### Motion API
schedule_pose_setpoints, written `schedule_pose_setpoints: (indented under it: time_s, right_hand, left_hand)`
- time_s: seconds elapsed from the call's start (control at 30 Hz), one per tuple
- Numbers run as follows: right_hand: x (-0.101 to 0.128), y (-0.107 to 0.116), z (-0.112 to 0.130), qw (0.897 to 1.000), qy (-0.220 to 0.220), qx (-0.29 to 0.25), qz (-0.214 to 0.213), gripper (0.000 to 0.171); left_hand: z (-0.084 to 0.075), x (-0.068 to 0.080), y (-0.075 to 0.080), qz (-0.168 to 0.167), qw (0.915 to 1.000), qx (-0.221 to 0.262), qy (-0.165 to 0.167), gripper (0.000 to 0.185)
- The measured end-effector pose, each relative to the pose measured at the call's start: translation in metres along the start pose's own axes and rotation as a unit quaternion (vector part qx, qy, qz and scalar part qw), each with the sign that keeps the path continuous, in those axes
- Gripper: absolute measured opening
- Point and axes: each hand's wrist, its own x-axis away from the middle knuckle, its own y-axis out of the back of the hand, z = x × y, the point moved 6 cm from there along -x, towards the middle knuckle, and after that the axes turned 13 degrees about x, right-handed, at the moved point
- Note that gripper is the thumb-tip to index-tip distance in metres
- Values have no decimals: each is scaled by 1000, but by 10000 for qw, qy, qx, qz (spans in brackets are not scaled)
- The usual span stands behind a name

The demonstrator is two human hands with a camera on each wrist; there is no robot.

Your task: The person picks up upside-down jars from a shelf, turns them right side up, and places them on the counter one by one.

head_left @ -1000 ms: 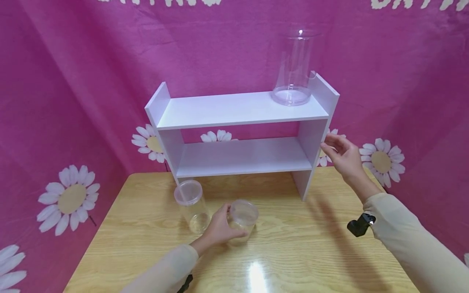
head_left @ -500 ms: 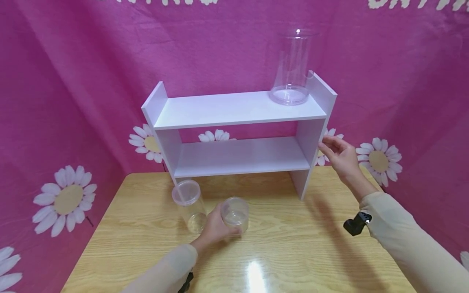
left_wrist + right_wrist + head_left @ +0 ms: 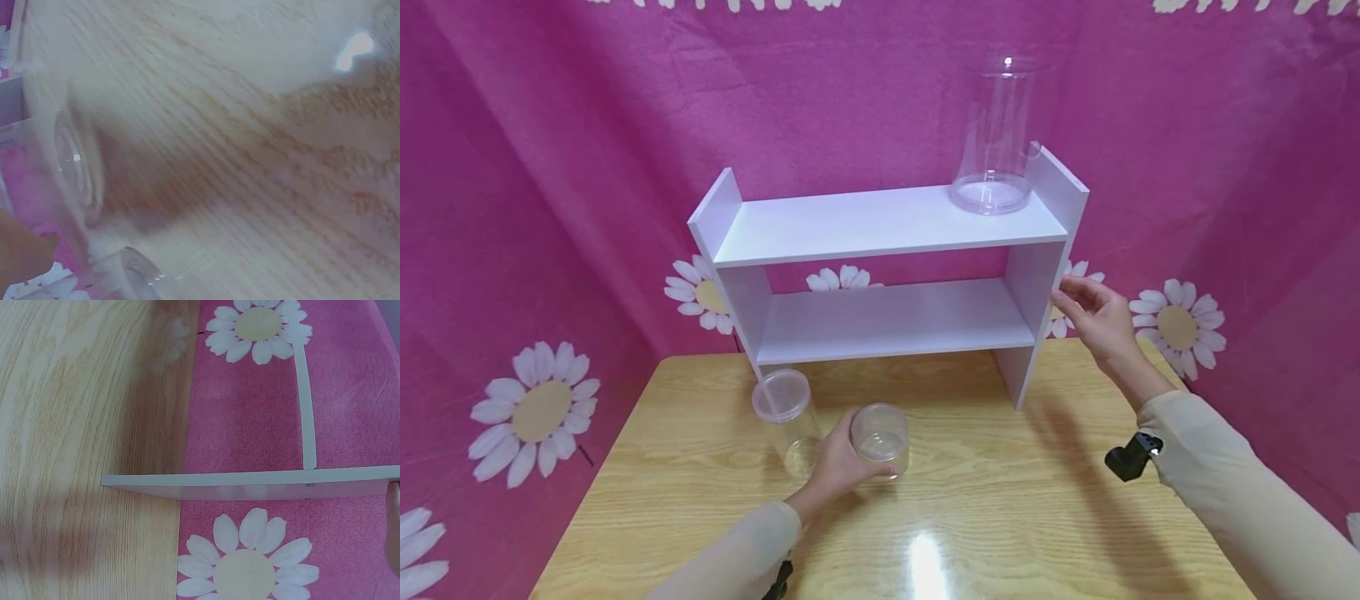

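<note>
My left hand (image 3: 837, 464) grips a short clear plastic jar (image 3: 880, 437) around its left side, with the thumb across its near side. In the left wrist view the jar's round base (image 3: 76, 165) shows beside a dark shadow on the wood. Just left of that hand a taller clear jar (image 3: 786, 408) with a pale lid stands upright on the table. My right hand (image 3: 1097, 321) is raised at the right side panel of a white shelf (image 3: 880, 317), its fingers loosely bent and fingertips right at the panel's edge. A fingertip (image 3: 394, 519) shows beside that panel in the right wrist view.
A large clear cylinder (image 3: 991, 158) stands at the right end of the top shelf board. The shelf is at the back of the wooden table (image 3: 985, 500). A pink cloth (image 3: 587, 167) with white daisies hangs behind and at the sides.
My left hand has shifted slightly left with the short jar, which sits more upright in view than before. My right hand stays at the shelf's side panel.
</note>
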Motion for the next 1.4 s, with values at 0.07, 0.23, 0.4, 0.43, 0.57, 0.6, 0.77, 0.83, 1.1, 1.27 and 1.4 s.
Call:
schedule_pose_setpoints:
  time_s: [0.07,0.23,0.4,0.43,0.57,0.6,0.77,0.83,1.1,1.27,1.4]
  right_hand:
    - [0,1,0,9999,-41,134,11,37]
    - [1,1,1,9996,-92,249,79,50]
    - [0,1,1,9994,-157,206,239,49]
    - [0,1,1,9992,-180,224,286,47]
    - [0,2,2,9983,-245,259,451,39]
    - [0,2,2,9981,-253,267,498,37]
    - [-1,3,3,9967,-311,274,691,24]
    - [-1,3,4,9966,-313,202,730,17]
    - [-3,2,3,9962,-256,-162,817,12]
    - [-2,1,3,9956,-299,-220,866,12]
    - [-1,1,4,9952,-339,-201,896,12]
  left_hand:
    - [-4,0,0,-86,9999,8,78,104]
    - [-16,-1,2,-254,9996,122,33,102]
    - [-35,-5,4,-301,9992,221,-170,98]
    - [-39,-6,4,-276,9992,224,-167,98]
    - [-58,-9,4,-110,9994,207,-248,97]
    - [-63,-9,3,-63,9994,176,-285,97]
    - [-92,-8,3,98,9985,94,-529,96]
    - [-104,-9,4,92,9975,87,-688,94]
    - [-158,-16,16,-1,9900,242,-1389,89]
    - [-192,-22,24,77,9862,437,-1592,82]
    - [-216,-30,28,108,9830,582,-1737,74]
